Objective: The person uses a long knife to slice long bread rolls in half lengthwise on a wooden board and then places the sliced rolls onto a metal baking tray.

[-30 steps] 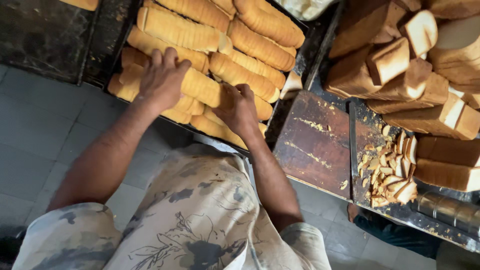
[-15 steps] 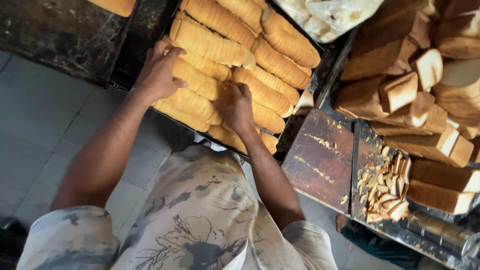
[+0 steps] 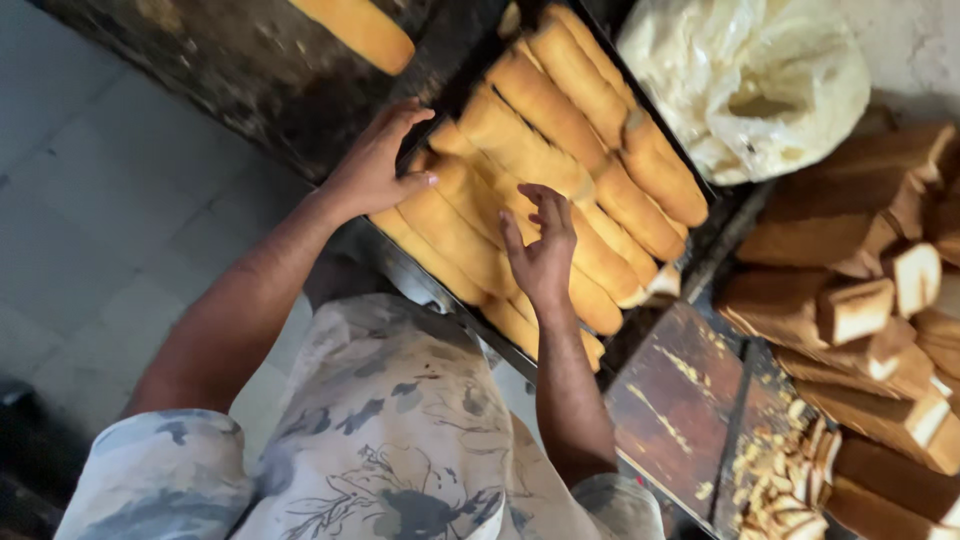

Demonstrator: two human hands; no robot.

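Right hand [image 3: 543, 255]: my grip lies spread, flat on the long golden loaves [image 3: 560, 170] mid-tray.
Left hand [image 3: 378, 165]: fingers spread, pressing the tray [image 3: 400, 275]'s left rim; I'd steady there and press lightly.

Bakery: tray [image 3: 432, 285] of long loaves [image 3: 545, 105], stacked bread blocks [image 3: 840, 235].

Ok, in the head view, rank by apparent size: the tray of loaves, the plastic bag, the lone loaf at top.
1. Tray of loaves, largest.
2. Crumpled plastic bag.
3. Lone loaf, smallest, though cut off by the frame edge, so its full size is unsure.
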